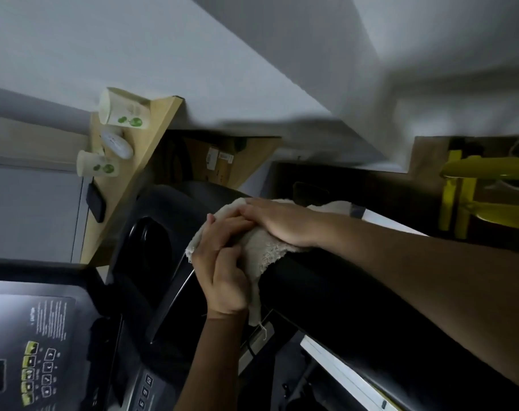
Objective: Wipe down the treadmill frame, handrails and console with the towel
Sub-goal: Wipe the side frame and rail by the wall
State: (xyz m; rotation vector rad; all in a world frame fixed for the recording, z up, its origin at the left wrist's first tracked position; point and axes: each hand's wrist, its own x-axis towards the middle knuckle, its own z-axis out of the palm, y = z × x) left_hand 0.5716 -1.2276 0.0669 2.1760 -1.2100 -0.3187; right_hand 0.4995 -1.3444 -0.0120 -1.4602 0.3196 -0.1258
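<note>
A cream terry towel (264, 250) is draped over the thick black treadmill handrail (326, 289), which runs from the middle of the view to the lower right. My left hand (222, 271) comes up from the bottom edge and grips the towel's near end, fingers curled into the cloth. My right hand (279, 221) reaches in from the right and lies flat on top of the towel, fingers straight, fingertips meeting the left hand's. The console (44, 336) with its button panel shows at the lower left. The view is tilted sideways.
A black console tray (145, 256) sits just left of the hands. Beyond it a wooden shelf (151, 134) carries two paper cups (123, 112), a white oval object (117, 143) and a black phone (95, 203). A yellow metal frame (465, 185) stands at far right by the wall.
</note>
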